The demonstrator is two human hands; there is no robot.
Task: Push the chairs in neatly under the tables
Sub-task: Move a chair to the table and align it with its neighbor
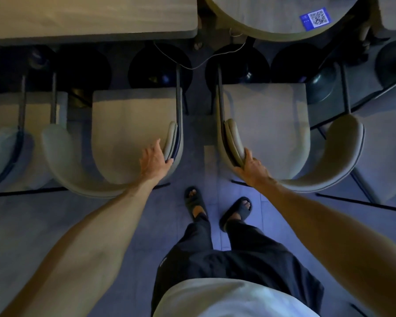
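While the head camera looks straight down, two pale upholstered chairs with curved backs stand side by side, a strip of floor (198, 133) between them.

- Left chair (133, 138): faces the rectangular table (89, 19). Whole seat in view; its front edge stops short of the table edge, not tucked under.
- Right chair (268, 133): faces the round table (272, 19). Seat likewise fully exposed, short of the tabletop rim.
- Left hand (154, 160): on the right-hand end of the left chair's back. Fingers lie fairly straight along the inner face, thumb hooks round the outer rim; a loose grip.
- Right hand (252, 164): on the left-hand end of the right chair's back. Fingers rest on the inner padding, thumb wraps the outer edge; grip looks firmer.
- Both arms are extended forward.
- Feet in dark slides (237, 210) stand on the floor between and behind the two chairs.
- Third chair (9, 138) sits just beside the left chair, at the frame edge, partly cut off.
- Blue QR sticker (315, 18) lies on the round table near its rim.
- Thin cable (201, 65) hangs between the two tables. Dark round table bases show beneath; detail there is too dim to tell.
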